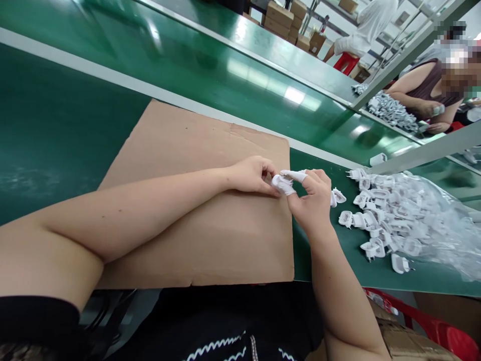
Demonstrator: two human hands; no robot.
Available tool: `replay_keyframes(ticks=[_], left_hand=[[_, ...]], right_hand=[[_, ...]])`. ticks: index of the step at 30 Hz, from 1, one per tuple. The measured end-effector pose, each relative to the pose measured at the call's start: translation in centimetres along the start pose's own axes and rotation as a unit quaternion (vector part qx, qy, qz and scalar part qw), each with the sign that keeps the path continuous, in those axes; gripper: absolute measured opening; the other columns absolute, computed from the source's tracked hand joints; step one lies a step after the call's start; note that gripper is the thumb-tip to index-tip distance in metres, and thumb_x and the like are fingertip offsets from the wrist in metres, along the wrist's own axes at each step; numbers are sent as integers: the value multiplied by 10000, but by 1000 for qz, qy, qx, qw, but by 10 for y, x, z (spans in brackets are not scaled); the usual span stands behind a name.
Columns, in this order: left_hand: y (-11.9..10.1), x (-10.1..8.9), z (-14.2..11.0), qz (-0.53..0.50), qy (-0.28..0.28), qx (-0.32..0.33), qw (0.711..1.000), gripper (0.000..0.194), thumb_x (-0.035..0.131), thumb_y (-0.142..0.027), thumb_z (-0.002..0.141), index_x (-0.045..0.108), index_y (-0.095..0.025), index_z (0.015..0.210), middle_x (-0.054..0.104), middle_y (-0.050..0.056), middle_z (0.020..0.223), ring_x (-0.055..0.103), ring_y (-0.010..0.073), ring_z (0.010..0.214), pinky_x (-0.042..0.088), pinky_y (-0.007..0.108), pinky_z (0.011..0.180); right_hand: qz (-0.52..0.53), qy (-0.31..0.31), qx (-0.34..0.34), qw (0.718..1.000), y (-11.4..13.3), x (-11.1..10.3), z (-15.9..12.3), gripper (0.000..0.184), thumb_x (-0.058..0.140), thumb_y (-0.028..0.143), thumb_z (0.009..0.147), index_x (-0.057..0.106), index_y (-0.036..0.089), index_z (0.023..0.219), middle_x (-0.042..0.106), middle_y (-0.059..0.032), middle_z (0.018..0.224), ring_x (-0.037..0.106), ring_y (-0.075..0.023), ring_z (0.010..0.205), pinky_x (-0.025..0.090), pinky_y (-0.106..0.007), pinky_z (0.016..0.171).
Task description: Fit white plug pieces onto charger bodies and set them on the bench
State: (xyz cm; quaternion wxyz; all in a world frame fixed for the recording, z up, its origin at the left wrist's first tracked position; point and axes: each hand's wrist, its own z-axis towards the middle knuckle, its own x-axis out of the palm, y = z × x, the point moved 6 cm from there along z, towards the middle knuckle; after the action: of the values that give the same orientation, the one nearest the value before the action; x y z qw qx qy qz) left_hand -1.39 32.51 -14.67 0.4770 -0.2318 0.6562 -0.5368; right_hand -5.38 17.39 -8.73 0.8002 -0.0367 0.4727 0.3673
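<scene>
white and small, the plastic piece (278,182) sits between the two hands, just above the right edge of the cardboard sheet (210,240) on the green table (45,115). the left hand (248,173) has its grip closed on the piece from one side, thumb and fingers bent in around it; the right hand (315,198) pinches from the other, its thumb and forefinger in white finger covers (296,175) and drawn together on it. the covers are nearly the same white, so where they end and the piece begins is hard to tell. it looks like the loose plug housings (400,213) heaped beside the clear plastic bag (449,225), so it is probably light, stiff and fairly smooth, likely to twist or skid if pressed on a curved edge. the outer side walls should give the surest hold, with light, even pressure; any pins or thin edges are best kept free of load, as they could bend or chip
</scene>
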Motion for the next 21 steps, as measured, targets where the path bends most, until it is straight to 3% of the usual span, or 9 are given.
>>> replay_keyframes(ticks=[4, 9, 11, 15, 17, 19, 21], left_hand=[[0, -1, 1, 3, -4, 10, 1000, 374, 868, -489, 638, 762, -172, 805, 598, -1, 770, 463, 113, 642, 357, 250, 572], [-5, 5, -3, 22, -20, 42, 999, 367, 831, -512, 696, 731, -169, 779, 539, -15, 677, 467, 124, 633, 357, 248, 574], [-5, 9, -5, 40, -34, 41, 998, 383, 815, -539, 719, 719, -174, 783, 523, -15, 669, 468, 129, 629, 365, 249, 573], [-8, 14, -4, 82, -37, 47, 995, 408, 782, -587, 760, 723, -194, 851, 585, 8, 782, 501, 146, 661, 404, 265, 597], [-9, 9, 1, 97, -33, 36, 994, 424, 757, -607, 776, 728, -201, 895, 629, 24, 842, 551, 170, 711, 436, 281, 636], [-6, -8, 11, 114, -60, 1, 992, 464, 745, -627, 766, 732, -204, 956, 671, 34, 885, 598, 200, 769, 463, 297, 684], [2, -37, 27, 131, -122, -42, 983, 504, 748, -623, 740, 729, -206, 1022, 703, 35, 910, 629, 222, 811, 479, 304, 718]], right_hand=[[17, 41, 63, 997, -8, 5, 3, 221, 657, 204, 802, 791, 231, 974, 569, 11, 686, 528, -168, 697, 422, -361, 833], [157, 32, 149, 976, -17, 15, -8, 287, 684, 239, 784, 816, 225, 1038, 636, -1, 785, 451, -111, 583, 394, -263, 622], [197, 31, 192, 961, -22, 19, -12, 291, 707, 252, 779, 822, 230, 1046, 646, 5, 776, 468, -110, 590, 408, -252, 618], [244, 102, 264, 928, -34, 16, -13, 401, 767, 286, 780, 786, 215, 1175, 709, -1, 810, 606, -155, 731, 500, -273, 754], [187, 111, 268, 939, -45, -4, -12, 478, 741, 355, 856, 714, 237, 1318, 751, -40, 1020, 659, -199, 928, 513, -331, 910], [41, 114, 290, 949, -62, -29, -16, 509, 644, 394, 957, 605, 267, 1448, 667, -103, 1336, 612, -270, 1177, 460, -453, 1055], [-93, 169, 339, 921, -81, -46, -26, 503, 602, 337, 982, 557, 268, 1478, 513, -165, 1513, 511, -360, 1325, 420, -583, 1075]])
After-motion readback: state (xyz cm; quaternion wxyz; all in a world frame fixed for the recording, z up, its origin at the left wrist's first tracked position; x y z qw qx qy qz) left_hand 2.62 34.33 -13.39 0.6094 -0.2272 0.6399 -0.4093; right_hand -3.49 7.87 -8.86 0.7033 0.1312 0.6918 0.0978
